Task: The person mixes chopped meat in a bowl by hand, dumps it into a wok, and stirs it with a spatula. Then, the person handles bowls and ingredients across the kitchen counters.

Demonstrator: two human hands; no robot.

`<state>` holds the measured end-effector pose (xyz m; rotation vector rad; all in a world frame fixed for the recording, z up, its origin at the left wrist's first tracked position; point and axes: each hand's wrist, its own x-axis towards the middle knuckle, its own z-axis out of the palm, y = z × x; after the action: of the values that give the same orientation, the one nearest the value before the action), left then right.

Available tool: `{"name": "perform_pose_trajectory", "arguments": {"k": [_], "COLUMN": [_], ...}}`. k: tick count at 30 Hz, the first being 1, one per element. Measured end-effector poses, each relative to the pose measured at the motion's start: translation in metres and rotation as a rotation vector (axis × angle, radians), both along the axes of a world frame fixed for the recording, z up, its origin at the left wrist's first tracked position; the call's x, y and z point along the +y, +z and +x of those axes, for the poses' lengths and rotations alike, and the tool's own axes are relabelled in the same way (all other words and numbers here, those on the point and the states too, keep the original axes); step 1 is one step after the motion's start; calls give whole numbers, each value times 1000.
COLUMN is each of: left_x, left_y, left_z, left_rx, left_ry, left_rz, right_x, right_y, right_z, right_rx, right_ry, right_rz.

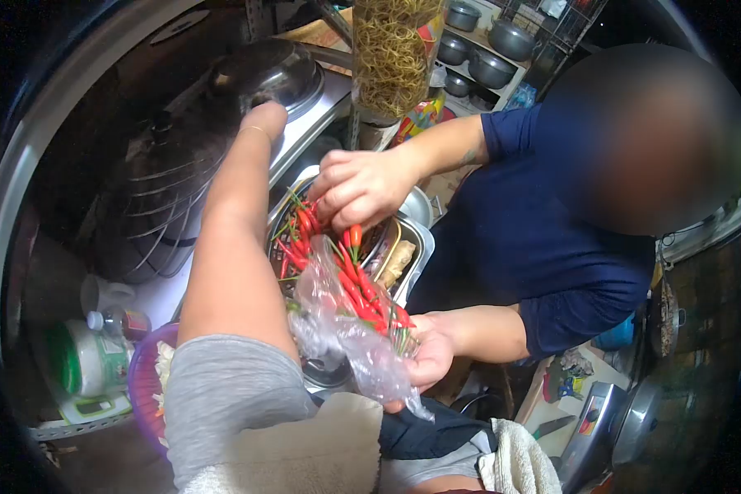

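Observation:
My left hand (265,121) reaches to the near side of a dark, shiny pot lid (276,74), and its fingers are hidden. My right hand is out of view. A person in a dark blue shirt (510,222) stands opposite. One hand of theirs is among red chilies (292,247) in a metal tray (422,239). Their other hand supports a clear plastic bag (370,362) with more red chilies (354,284) at its opening. A piece of ginger (397,262) lies in the tray's right section.
A clear container of rubber bands (393,58) stands behind the tray. At the left are a white jar (99,358), a small bottle (123,323) and a purple basket (146,403). Several pots (490,67) sit on back shelves. A knife (554,426) lies at the lower right.

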<state>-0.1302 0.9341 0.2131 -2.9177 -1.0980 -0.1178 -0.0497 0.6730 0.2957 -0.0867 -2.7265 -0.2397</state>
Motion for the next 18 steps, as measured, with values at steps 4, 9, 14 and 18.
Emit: {"name": "perform_pose_trajectory", "arguments": {"k": [4, 9, 14, 18], "left_x": [4, -12, -14, -5], "left_y": [9, 10, -2, 16], "left_z": [-4, -10, -11, -8], "left_rx": [182, 1, -104, -216], "left_ry": [-109, -7, -19, 64], "left_rz": [81, 57, 296, 326], "right_x": [23, 17, -12, -33], "right_y": [3, -8, -15, -19], "right_z": [13, 18, 6, -5], "right_rx": [-13, -127, -116, -164], "right_ry": [-31, -186, -229, -347], "right_rz": [-67, -185, -152, -37]}}
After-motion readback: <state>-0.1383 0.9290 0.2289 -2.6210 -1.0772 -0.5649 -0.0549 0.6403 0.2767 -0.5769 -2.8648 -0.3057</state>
